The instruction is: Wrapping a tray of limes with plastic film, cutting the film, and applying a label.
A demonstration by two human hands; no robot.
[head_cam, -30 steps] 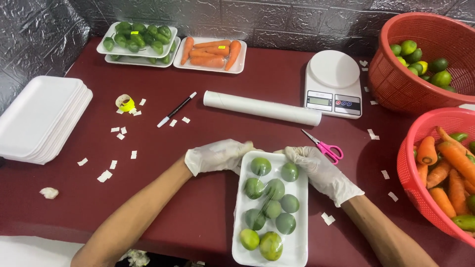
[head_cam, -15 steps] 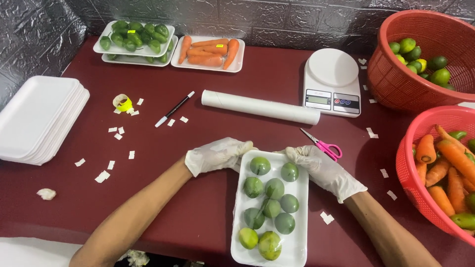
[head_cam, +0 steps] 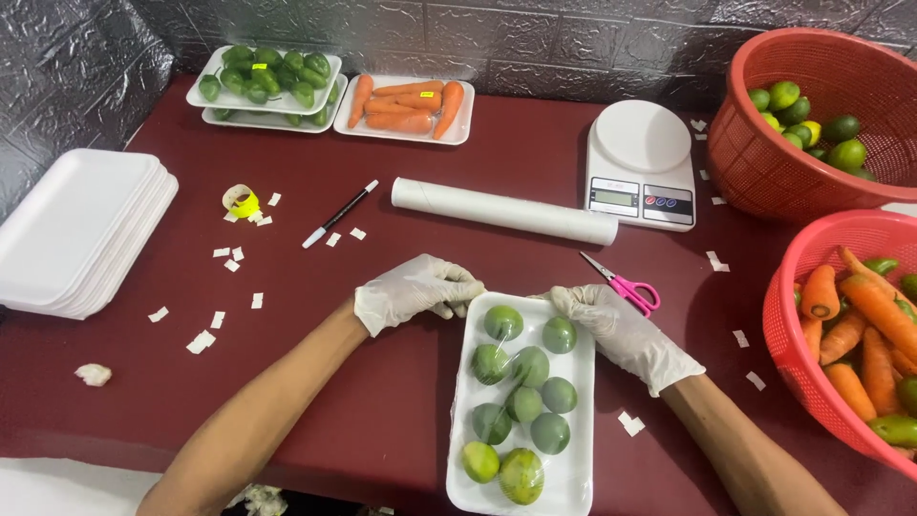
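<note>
A long white foam tray of green limes (head_cam: 521, 401) lies on the dark red table (head_cam: 382, 382), right in front of the person. Thin clear film covers the limes, and it looks shiny and tight. The left hand in a white glove (head_cam: 413, 290) sits at the top left corner of the tray, with its grip curled loosely and fingertips touching the tray edge. The right hand in a white glove (head_cam: 621, 330) presses on the top right corner, its grip bent down onto the rim. The hands sit at both corners, likely to keep the film pulled flat and the tray from sliding.

Pink scissors (head_cam: 626, 284) lie just beside the right hand. A long white roll (head_cam: 503, 211) lies across the table beyond the hands, and a black pen (head_cam: 339, 214) is near it. A white kitchen scale (head_cam: 641, 162) stands behind the roll. Little white paper bits (head_cam: 229, 258) are all over the table, next to a small yellow tape ring (head_cam: 241, 201). A stack of empty white trays (head_cam: 81, 229) waits at the far left. At the back are a tray of green peppers (head_cam: 267, 81) and a tray of orange carrots (head_cam: 406, 105). Two red baskets are on the right, one with limes (head_cam: 812, 115) and one with carrots (head_cam: 850, 325). Nothing blocks the hands
</note>
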